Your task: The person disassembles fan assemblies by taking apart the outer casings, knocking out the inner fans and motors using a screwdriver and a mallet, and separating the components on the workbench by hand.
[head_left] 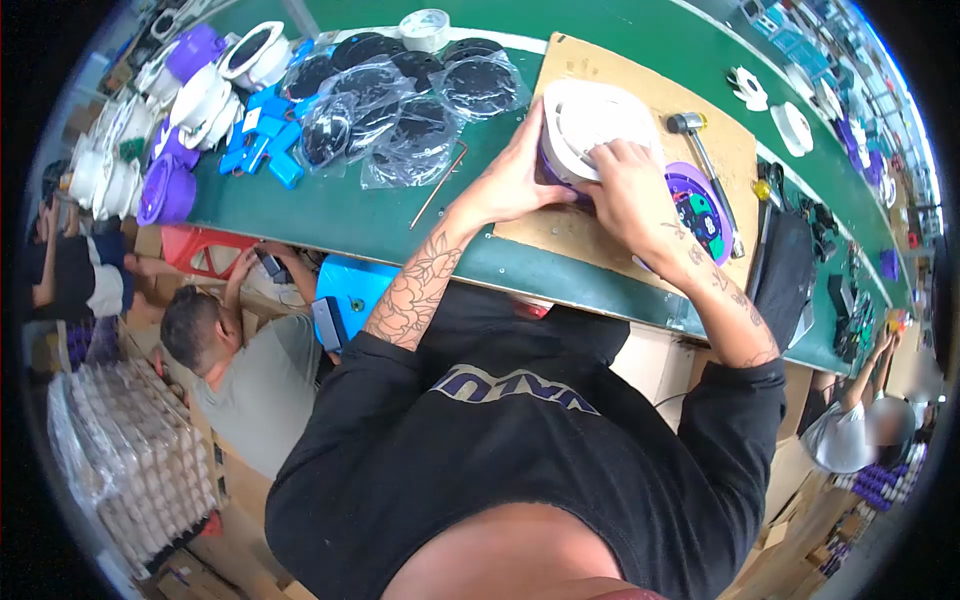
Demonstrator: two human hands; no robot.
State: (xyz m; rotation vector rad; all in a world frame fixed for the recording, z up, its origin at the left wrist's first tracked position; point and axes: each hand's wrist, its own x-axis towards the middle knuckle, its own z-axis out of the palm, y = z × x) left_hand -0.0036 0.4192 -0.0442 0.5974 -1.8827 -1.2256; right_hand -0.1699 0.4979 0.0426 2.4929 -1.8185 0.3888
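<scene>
A white round-cornered plastic housing with a purple lower part is tilted up above a brown board on the bench. My left hand grips its left side, with the thumb along the lower edge. My right hand has its fingers curled on the housing's front face near the lower rim; the fingertips are partly hidden. Right of it, partly behind my right forearm, lies a purple round housing with green circuit boards inside. A hammer rests beside that on the brown board.
Bagged black discs, blue parts and white and purple housings fill the left bench. An L-shaped copper-coloured rod lies near its edge. A black pouch and cables lie right. A person sits left.
</scene>
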